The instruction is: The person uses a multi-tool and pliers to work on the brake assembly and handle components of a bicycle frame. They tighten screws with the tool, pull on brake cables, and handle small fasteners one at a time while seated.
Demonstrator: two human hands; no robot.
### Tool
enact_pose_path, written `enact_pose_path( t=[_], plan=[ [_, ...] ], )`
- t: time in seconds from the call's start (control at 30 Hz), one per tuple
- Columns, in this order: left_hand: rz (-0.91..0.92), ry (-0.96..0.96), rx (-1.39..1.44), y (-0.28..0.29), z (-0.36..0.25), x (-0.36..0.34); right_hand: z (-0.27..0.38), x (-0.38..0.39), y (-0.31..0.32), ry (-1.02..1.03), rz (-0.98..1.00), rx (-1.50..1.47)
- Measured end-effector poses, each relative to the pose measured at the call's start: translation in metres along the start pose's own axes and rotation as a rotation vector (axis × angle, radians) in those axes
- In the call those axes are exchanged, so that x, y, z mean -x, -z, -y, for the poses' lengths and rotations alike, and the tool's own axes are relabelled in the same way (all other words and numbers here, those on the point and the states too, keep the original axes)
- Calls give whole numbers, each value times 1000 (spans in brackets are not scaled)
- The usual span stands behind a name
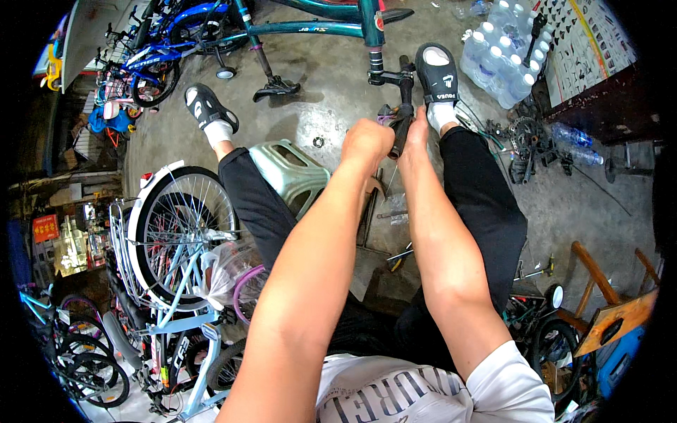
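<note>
A teal bicycle frame (pixel 310 29) stretches across the far side, its saddle (pixel 276 89) low near the floor. From its stem, a black handlebar (pixel 405 92) runs toward me, ending in a dark grip (pixel 400 132) between my hands. My left hand (pixel 367 146) is curled into a fist at the grip's left side; what its fingers hold is hidden. Against the right side of the grip, my right hand (pixel 416 134) wraps round the handlebar, its fingers partly hidden behind it. A small dark lever-like part (pixel 386 113) shows just beyond my left hand.
A pale green plastic stool (pixel 271 166) lies by my left leg. Bicycles, including one with a white-rimmed wheel (pixel 185 236), crowd the left. Bottled water packs (pixel 497 60) stand far right, near loose bike parts (pixel 529 144). A wooden chair (pixel 613 321) is at lower right.
</note>
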State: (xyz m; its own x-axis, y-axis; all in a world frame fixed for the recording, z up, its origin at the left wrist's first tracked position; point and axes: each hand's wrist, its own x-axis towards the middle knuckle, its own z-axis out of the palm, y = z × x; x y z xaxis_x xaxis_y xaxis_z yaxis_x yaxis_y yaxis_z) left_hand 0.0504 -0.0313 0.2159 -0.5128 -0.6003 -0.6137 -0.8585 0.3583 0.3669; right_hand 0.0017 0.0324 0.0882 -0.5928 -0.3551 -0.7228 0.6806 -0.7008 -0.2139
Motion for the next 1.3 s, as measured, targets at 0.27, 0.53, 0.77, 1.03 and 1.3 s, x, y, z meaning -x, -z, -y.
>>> enact_pose_path(
  t=[0.27,0.53,0.77,1.03,1.3],
  plan=[
    [417,196,750,12,38,-4,4,12,-2,-29,-49,103],
    [661,253,1100,-1,61,-13,9,4,9,11,-6,164],
    [715,286,1340,-22,82,-16,8,10,9,-6,-16,250],
    [509,216,1217,-28,75,0,14,1,18,-52,-56,351],
    [550,292,1236,-34,80,-2,15,0,18,-68,35,293]
  ],
)
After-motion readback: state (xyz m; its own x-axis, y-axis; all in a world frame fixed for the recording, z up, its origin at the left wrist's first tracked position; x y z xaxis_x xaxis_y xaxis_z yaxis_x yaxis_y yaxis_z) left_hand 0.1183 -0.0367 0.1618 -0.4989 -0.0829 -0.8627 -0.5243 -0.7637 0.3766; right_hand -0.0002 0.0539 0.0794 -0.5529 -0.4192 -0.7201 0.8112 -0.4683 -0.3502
